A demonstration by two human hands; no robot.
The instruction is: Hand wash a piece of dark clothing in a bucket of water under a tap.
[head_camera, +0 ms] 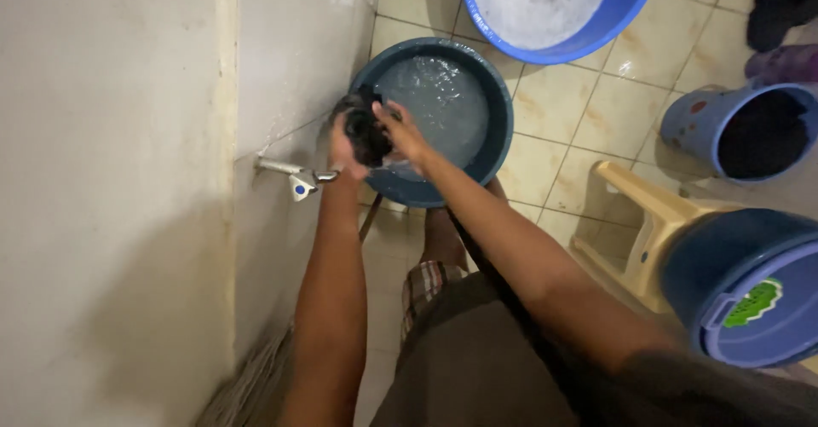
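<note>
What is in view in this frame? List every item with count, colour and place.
dark wet cloth: 1, black, held between both hands over the near basin's left rim
dark basin: 1, teal-blue, holds water, on the floor by the wall
bright basin: 1, blue, holds foamy water, top edge
tap: 1, metal with a blue dot, on the wall at left
bucket: 1, blue, dark inside, right side
lidded bucket: 1, blue with a green label, lower right
stool: 1, beige plastic, beside the lidded bucket
tiled floor: cream
wall: pale, left
dark items: cannot tell what, top right corner
left hand: 1, fingers closed on the cloth
right hand: 1, gripping the cloth
</note>
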